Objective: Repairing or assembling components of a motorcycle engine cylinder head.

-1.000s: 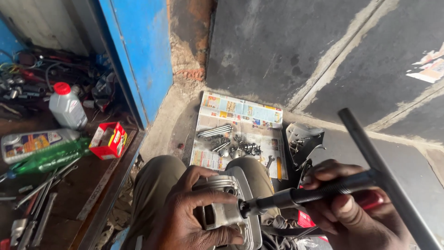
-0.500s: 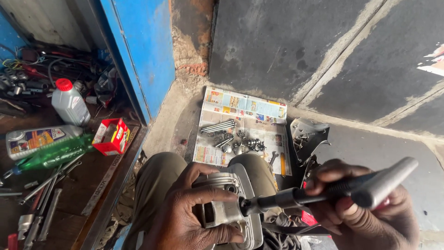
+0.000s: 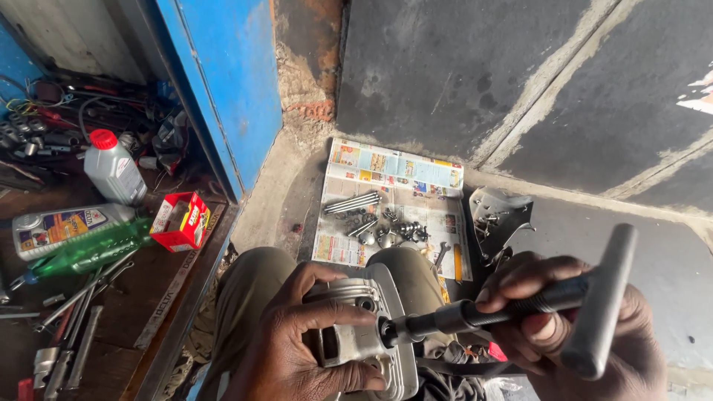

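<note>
The left hand (image 3: pixel 297 345) wraps its fingers around a finned metal engine casting (image 3: pixel 364 334), resting on the person's lap near the bottom centre; it looks heavy, rigid and probably oily, best held by its flat outer walls. The right hand (image 3: pixel 572 334) has fingers curled tight about the shaft of a T-handle wrench (image 3: pixel 520 304), whose socket meets the casting. Farther off, a newspaper (image 3: pixel 394 171) carries bolts on the concrete floor (image 3: pixel 579 89); bottles stand far left.
</note>
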